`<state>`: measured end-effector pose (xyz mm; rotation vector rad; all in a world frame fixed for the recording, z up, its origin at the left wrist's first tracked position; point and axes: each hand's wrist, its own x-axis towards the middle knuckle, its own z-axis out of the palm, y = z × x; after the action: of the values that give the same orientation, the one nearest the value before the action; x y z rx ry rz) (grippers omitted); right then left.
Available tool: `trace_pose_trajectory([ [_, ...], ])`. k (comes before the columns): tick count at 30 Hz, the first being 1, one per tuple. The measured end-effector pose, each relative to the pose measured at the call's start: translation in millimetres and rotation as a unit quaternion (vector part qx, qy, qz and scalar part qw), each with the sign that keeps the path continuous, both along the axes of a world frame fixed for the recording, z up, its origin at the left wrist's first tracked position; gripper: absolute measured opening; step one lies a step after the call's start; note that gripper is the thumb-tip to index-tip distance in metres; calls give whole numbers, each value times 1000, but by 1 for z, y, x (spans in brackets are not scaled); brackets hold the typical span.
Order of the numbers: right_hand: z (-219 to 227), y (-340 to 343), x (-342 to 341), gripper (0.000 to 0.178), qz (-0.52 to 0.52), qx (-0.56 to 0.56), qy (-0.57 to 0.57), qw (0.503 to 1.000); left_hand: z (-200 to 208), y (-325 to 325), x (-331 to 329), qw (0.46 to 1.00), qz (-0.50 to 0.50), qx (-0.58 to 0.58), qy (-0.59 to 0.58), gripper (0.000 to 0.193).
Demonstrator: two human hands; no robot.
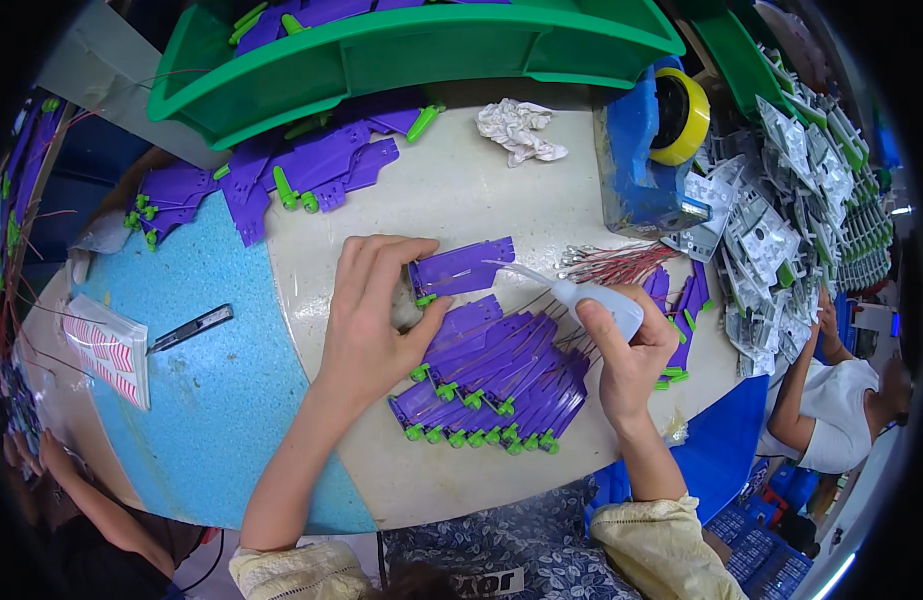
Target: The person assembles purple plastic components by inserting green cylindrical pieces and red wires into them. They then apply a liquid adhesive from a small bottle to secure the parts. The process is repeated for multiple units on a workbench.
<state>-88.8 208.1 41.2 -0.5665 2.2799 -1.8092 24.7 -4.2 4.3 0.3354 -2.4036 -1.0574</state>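
My left hand grips a flat purple plastic part by its left end, thumb below and fingers above. That part has a bright green piece at its lower left corner. In my right hand is a translucent white squeeze bottle, tilted so its thin curved nozzle points left. The nozzle's tip is over the part's right end; whether it touches I cannot tell. Just below lies a fanned stack of purple parts with green ends and thin wires. Red wires are bunched beyond the bottle.
A green bin spans the far side, with loose purple parts before it. Far right stand a blue tape dispenser and heaped grey parts. A crumpled tissue, box cutter and striped pouch lie around. People sit at both sides.
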Motion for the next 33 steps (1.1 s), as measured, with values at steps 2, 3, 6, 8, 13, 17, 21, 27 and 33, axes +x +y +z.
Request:
trace_pose_trajectory([
  [2,0,-7,-1,14,8,30,10,999,-1,0,0,1000,0,8,1,52],
  [3,0,-10,-2,14,12,45,15,999,-1,-1,0,1000,0,12,2,53],
  [6,-2,-17,-4,15,27,61,12,998,-3,-1,0,1000,1,22,-3,54],
  [8,-4,-20,-4,16,21,64,7,998,-3,-1,0,1000,1,30,-3,53],
  [13,-2,-19,-6,16,-4,67,4,998,-3,-2,-1,999,0,38,0,51],
  [17,10,-8,-6,15,-12,32,-5,999,-3,-3,0,999,4,34,1,51],
  [21,15,-9,-1,15,42,75,26,996,-2,-3,-2,1000,-4,23,7,53],
  [27,17,5,-6,14,-28,47,-108,993,10,-13,13,992,-85,-83,49,37],
  [33,18,4,3,14,23,9,-64,998,7,-6,34,988,-35,-144,-42,30],
])
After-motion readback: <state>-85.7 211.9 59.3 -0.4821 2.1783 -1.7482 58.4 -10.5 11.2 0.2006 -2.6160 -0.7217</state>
